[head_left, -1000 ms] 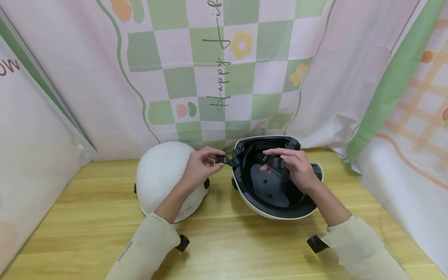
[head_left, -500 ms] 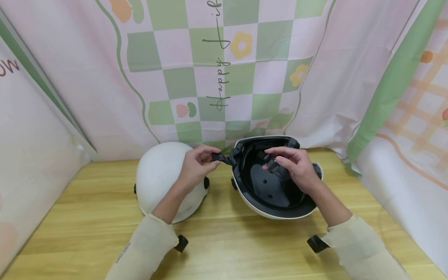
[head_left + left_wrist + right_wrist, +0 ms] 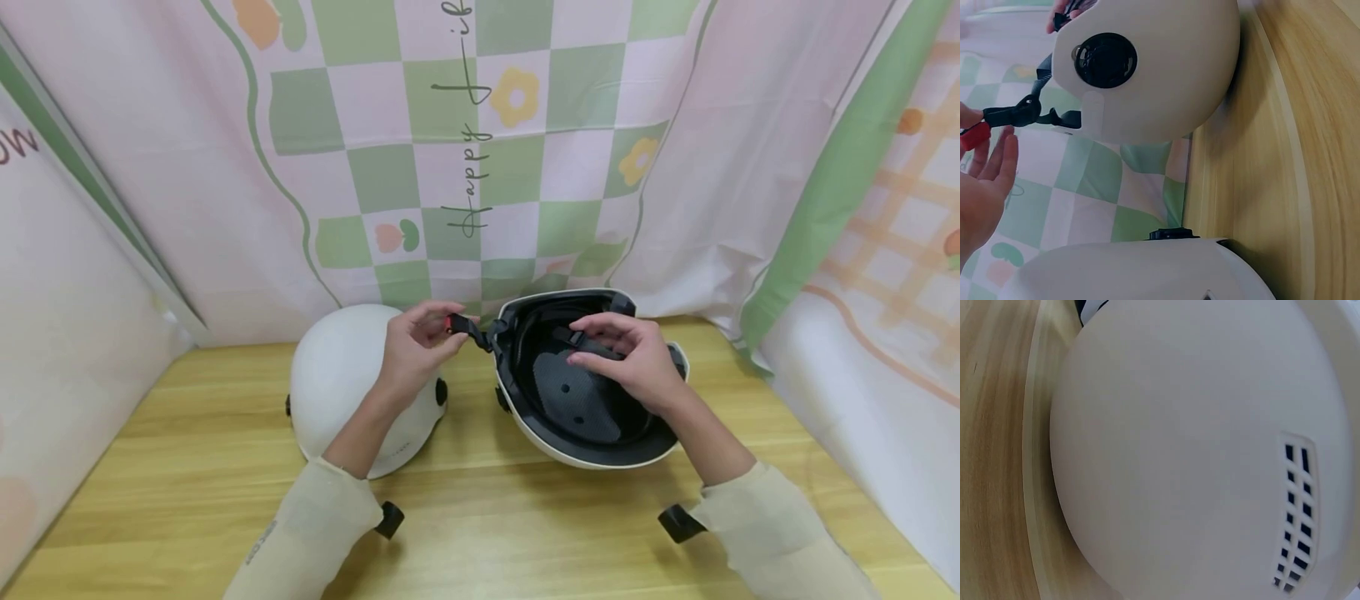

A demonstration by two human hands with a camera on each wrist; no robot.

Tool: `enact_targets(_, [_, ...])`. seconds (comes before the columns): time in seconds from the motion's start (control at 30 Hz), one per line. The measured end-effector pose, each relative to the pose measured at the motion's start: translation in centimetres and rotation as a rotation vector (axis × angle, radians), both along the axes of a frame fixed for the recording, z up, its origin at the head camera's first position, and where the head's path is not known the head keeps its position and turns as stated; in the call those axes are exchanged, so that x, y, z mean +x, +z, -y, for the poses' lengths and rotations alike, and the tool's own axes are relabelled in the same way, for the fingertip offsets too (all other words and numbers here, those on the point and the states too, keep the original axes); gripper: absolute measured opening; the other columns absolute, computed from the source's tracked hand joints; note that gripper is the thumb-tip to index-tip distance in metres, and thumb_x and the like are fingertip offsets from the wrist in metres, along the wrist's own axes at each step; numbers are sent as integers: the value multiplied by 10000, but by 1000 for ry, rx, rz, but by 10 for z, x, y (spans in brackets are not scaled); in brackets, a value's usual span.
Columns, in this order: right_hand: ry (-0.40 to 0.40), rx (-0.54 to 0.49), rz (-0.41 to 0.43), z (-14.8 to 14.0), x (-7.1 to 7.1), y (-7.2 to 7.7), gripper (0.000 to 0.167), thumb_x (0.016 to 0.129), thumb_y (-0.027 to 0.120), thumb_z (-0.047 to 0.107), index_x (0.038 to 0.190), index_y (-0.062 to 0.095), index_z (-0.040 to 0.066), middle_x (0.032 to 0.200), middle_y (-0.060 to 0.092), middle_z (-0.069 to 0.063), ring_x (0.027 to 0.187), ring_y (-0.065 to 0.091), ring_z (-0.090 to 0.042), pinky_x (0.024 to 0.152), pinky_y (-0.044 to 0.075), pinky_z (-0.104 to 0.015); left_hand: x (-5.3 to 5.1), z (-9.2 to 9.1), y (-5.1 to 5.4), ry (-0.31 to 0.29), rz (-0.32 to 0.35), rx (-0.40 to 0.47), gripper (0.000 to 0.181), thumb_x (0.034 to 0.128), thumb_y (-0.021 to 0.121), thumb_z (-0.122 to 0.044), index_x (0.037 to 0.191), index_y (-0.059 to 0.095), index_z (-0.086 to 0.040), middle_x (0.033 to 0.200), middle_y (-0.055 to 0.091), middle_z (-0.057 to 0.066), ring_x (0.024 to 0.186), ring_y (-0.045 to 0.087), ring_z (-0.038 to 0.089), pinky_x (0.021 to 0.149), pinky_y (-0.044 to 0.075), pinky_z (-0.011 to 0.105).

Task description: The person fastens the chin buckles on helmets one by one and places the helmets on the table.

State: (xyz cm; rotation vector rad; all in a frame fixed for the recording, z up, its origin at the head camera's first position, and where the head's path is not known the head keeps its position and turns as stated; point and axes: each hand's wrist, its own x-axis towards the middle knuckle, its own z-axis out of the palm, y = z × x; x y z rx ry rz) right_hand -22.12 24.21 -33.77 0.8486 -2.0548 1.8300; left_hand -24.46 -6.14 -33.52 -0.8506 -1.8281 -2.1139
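A white helmet (image 3: pixel 525 429) lies upside down on the table, its black padded inside facing up. Beyond its left rim, my left hand (image 3: pixel 411 354) pinches a black chin-strap buckle (image 3: pixel 461 325) with a red part; the red piece (image 3: pixel 975 135) shows clearly in the left wrist view. The strap runs from it to the helmet's edge. Over the helmet's opening, my right hand (image 3: pixel 633 358) holds the other black chin strap (image 3: pixel 600 346) between thumb and curled fingers. The right wrist view shows only the helmet's vented outer shell (image 3: pixel 1179 456), so the right hand is hidden there.
A second white helmet (image 3: pixel 341 375) stands dome up to the left, partly behind the left forearm. Both sit on a wood-grain table (image 3: pixel 517 533). A printed curtain (image 3: pixel 450 175) hangs close behind, with more cloth at both sides.
My left hand has drawn slightly left with the buckle, turning it so its red part shows. The right hand's thumb has lowered and the strap in it has turned. The helmets stay about where they were.
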Motion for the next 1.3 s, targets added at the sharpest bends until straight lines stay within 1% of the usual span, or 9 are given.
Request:
enact_targets(0.1, [-4,-2,7,0,0,0,271,850,710,-206,1115,658,-184,959,741,-19,791,756,-138,726,598,-227,0,-1,1,-22,1,13,323,879,661,221,1195,600,197,1140,662,387,984,757,182,887,588,287])
enact_targets(0.2, [13,-7,9,0,0,-1,252,871,687,-205,1120,645,-196,932,739,-44,771,759,-160,708,602,-242,0,-3,1,-28,2,24,336,875,657,231,1203,590,203,1145,653,370,956,755,138,892,587,290])
enact_targets(0.27, [18,-1,5,1,0,-1,245,880,679,-200,1123,646,-194,925,739,-63,771,758,-161,710,600,-240,-1,-4,1,-31,-2,32,338,868,657,239,1198,586,213,1122,663,327,950,750,122,892,586,283])
enact_targets(0.43, [15,26,-4,2,0,-1,229,908,663,-175,1137,660,-165,902,745,-58,768,759,-159,685,588,-225,-2,-9,1,-31,-19,33,347,844,672,250,1180,588,231,1062,696,136,927,713,93,862,578,236])
enact_targets(0.57, [-12,68,-17,3,-1,-1,228,929,656,-148,1157,664,-151,873,759,-30,760,754,-175,650,569,-221,-1,-12,1,-32,-53,-17,352,837,685,234,1179,602,223,1042,678,110,866,643,83,782,547,202])
enact_targets(0.77, [-35,87,-4,4,0,1,242,944,649,-135,1182,620,-163,922,761,2,784,761,-156,694,577,-205,-2,-18,0,-42,-114,-126,311,846,713,172,1152,659,160,1008,673,234,854,617,83,701,497,192])
enact_targets(0.97, [-15,53,33,4,1,2,207,941,640,-148,1136,577,-180,940,786,14,821,769,-125,745,585,-199,-1,-26,0,-34,-105,-220,277,859,734,125,1134,700,108,1035,720,253,867,622,122,693,469,211])
enact_targets(1.17, [-40,77,-17,4,2,0,213,927,662,-149,1138,633,-155,978,776,28,834,763,-114,747,576,-193,-2,-32,-1,-36,-118,-286,241,867,745,89,1107,726,80,1057,728,212,871,603,165,688,446,227])
enact_targets(1.3, [-32,55,-50,4,2,-1,225,913,672,-162,1136,655,-149,1053,750,33,860,754,-103,814,565,-192,-2,-34,-2,-32,-157,-306,238,861,758,89,1098,738,73,1045,716,203,860,594,161,678,431,235])
